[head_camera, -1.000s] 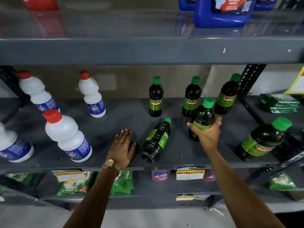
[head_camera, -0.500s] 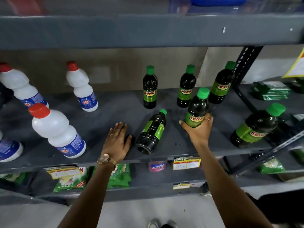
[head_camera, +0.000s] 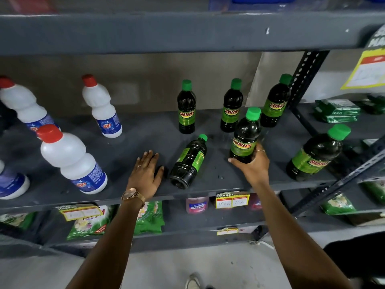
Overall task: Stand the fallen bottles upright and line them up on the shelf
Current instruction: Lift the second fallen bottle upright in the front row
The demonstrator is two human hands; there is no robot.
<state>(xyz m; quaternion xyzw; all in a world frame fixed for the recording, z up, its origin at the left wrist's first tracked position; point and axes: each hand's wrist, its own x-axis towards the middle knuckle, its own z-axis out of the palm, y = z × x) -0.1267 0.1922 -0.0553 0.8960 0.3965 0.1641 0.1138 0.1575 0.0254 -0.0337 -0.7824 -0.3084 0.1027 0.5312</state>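
On the grey middle shelf point(head_camera: 129, 142) one dark green-capped bottle point(head_camera: 188, 161) lies on its side, base toward me. My left hand point(head_camera: 144, 174) rests flat on the shelf just left of that bottle, not touching it. My right hand point(head_camera: 253, 165) grips the base of another dark bottle point(head_camera: 245, 136) that stands upright, label facing me. Three dark bottles stand along the back: one point(head_camera: 186, 108), a second point(head_camera: 231, 107), a third point(head_camera: 275, 102). Another upright dark bottle point(head_camera: 316, 155) stands at the front right.
White red-capped bottles stand on the left: one at the back point(head_camera: 102, 107), one at the front point(head_camera: 70, 161), others at the far left edge. A perforated upright post point(head_camera: 306, 78) bounds the shelf on the right. An upper shelf beam point(head_camera: 187, 32) hangs overhead. Packets fill the lower shelf point(head_camera: 145, 220).
My right hand has turned the held bottle so its label faces me and keeps it upright. The left hand stays flat beside the lying bottle. The view tilted down slightly.
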